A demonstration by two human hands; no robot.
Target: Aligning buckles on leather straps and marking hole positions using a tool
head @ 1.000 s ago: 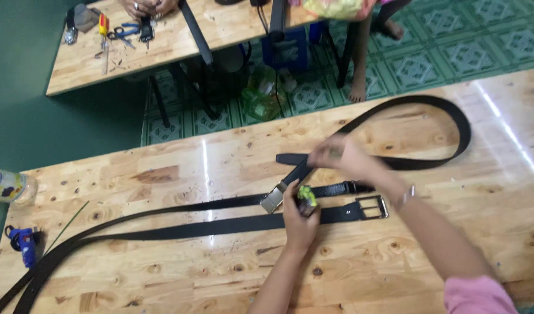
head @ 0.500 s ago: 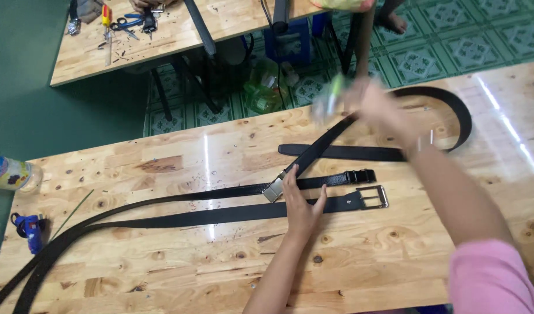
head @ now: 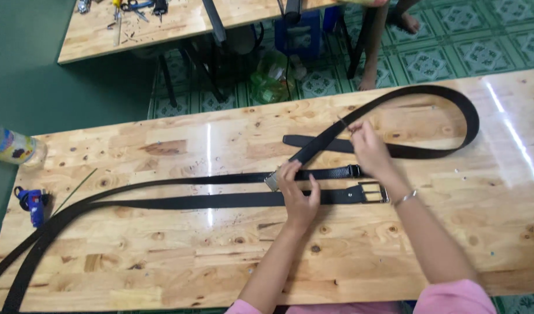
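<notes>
3 black belts [head: 220, 200] flat on table, 1 looped [head: 453, 104]

**Hidden, cropped and unclear parts**

The far ends of the two long belts [head: 162, 200] are cut off at the lower left corner. Part of the lower belt and of the metal buckle [head: 272, 181] is covered by the left hand [head: 299, 195]. What is pinched in the fingers [head: 355, 129] of the right hand [head: 371, 151] is too thin to be made out. The plastic bottle [head: 11, 146] is cropped by the left edge. The tools [head: 124, 7] on the far bench [head: 179, 23] are too small to be told apart, and a person there is cut off above the legs [head: 374, 46].
</notes>
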